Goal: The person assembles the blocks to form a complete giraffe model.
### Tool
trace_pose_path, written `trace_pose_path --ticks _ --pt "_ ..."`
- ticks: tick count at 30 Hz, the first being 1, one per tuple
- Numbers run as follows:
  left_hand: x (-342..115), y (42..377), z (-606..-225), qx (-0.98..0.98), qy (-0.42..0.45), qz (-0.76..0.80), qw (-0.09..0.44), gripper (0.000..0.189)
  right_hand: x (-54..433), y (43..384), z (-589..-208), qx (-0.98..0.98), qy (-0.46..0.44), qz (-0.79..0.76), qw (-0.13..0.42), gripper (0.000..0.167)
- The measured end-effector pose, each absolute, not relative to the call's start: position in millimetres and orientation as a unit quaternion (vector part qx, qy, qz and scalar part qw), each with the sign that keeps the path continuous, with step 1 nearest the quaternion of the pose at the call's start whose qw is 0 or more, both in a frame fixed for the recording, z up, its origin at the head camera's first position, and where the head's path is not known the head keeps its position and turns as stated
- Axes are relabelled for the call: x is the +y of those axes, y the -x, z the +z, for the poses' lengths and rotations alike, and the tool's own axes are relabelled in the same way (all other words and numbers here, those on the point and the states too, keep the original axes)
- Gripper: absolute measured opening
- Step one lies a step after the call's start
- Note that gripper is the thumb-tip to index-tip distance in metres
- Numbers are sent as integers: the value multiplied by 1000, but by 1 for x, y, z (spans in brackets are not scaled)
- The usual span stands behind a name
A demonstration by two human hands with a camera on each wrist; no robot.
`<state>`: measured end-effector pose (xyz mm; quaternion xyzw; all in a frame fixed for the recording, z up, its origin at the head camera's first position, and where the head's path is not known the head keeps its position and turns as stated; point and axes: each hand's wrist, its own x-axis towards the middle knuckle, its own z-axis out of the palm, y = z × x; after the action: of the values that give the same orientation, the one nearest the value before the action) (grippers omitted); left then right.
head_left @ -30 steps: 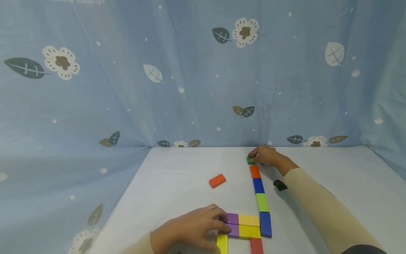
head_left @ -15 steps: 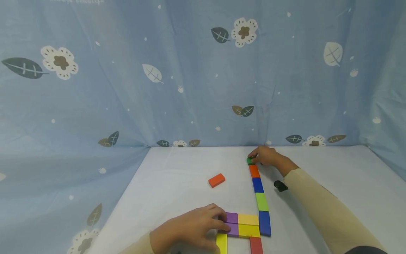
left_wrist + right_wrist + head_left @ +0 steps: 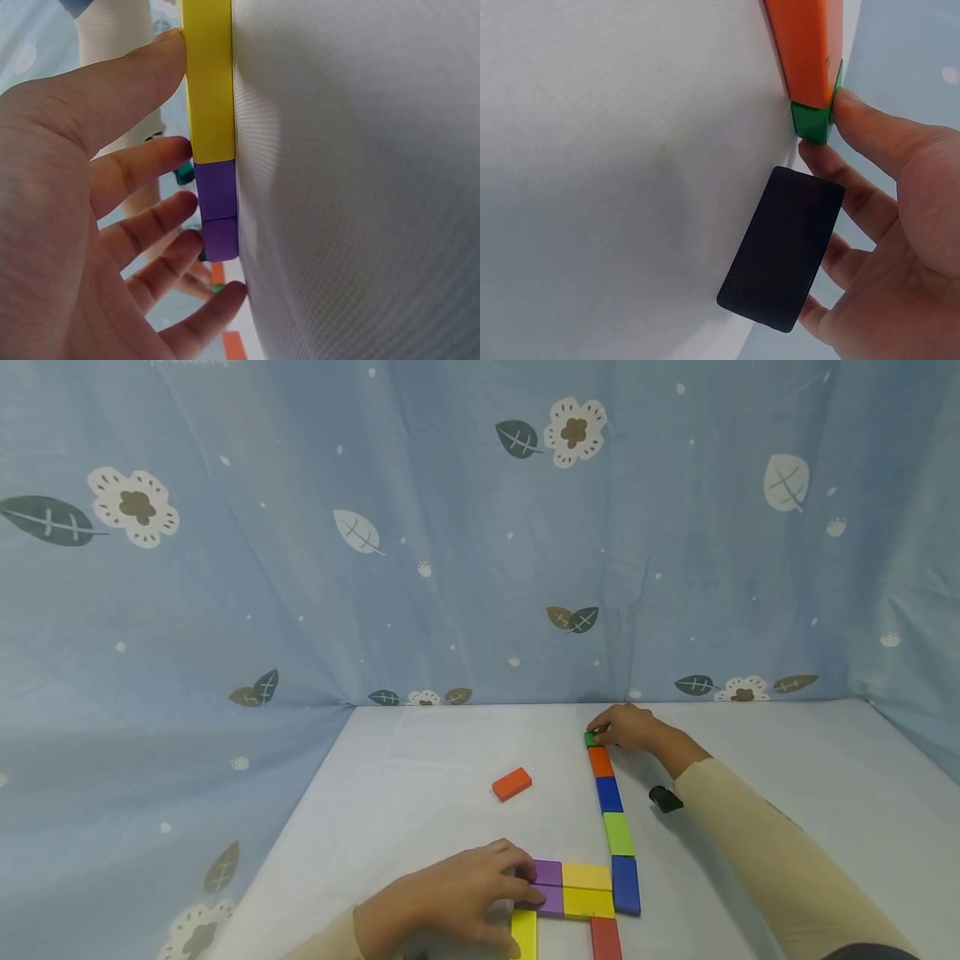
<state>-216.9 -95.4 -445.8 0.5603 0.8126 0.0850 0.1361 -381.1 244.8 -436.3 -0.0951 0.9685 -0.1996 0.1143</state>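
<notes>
At the far end of a line of blocks, my right hand (image 3: 628,727) pinches a small green block (image 3: 811,122) between thumb and index finger. The green block meets the end of an orange block (image 3: 601,762). Nearer me, my left hand (image 3: 465,893) rests with spread fingers at the left of the block group. In the left wrist view its thumb touches a yellow block (image 3: 210,82), and fingertips lie along two purple blocks (image 3: 216,189). A black rectangular block (image 3: 781,247) stands beside the right hand's lower fingers.
A loose orange-red block (image 3: 512,784) lies left of the line. The line continues with a blue block (image 3: 609,795), a light green block (image 3: 618,835) and another blue block (image 3: 626,885). Yellow blocks (image 3: 588,903) and a red block (image 3: 606,938) adjoin. A patterned curtain (image 3: 450,568) hangs behind.
The small gap between the green block and the orange block has closed. The head view has shifted slightly. My left hand stays in place.
</notes>
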Motion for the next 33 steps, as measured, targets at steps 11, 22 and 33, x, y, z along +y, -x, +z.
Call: trace_pose_path --ticks 11,22,33 --pt "-96 217 -446 812 -559 89 142 55 247 381 -436 966 111 -206 113 28" --pt "-96 218 -446 810 -562 90 144 57 254 376 -429 962 110 -228 98 37" --pt "-96 217 -442 812 -558 87 147 57 279 370 -430 963 102 -243 63 40"
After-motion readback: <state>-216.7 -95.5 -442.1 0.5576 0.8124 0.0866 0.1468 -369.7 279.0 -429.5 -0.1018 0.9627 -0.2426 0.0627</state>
